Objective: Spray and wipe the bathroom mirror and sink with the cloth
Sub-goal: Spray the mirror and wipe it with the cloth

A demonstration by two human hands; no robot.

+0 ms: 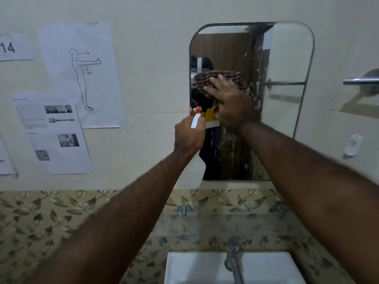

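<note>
A rounded-corner mirror (287, 58) hangs on the pale wall, streaked with wet drips in its lower middle. My right hand (231, 99) presses a striped brown cloth (207, 77) flat against the glass on the mirror's left half. My left hand (188, 136) grips a white spray bottle (194, 171) with a red-tipped nozzle, held at the mirror's lower left edge and pointing at the glass. The white sink (196, 267) lies below at the bottom of the view.
A metal tap (232, 259) rises over the sink. Leaf-patterned tiles (61, 218) cover the lower wall. Printed paper sheets (82, 74) are stuck to the wall on the left. A metal towel bar (361, 80) and a small white hook (353, 145) sit right of the mirror.
</note>
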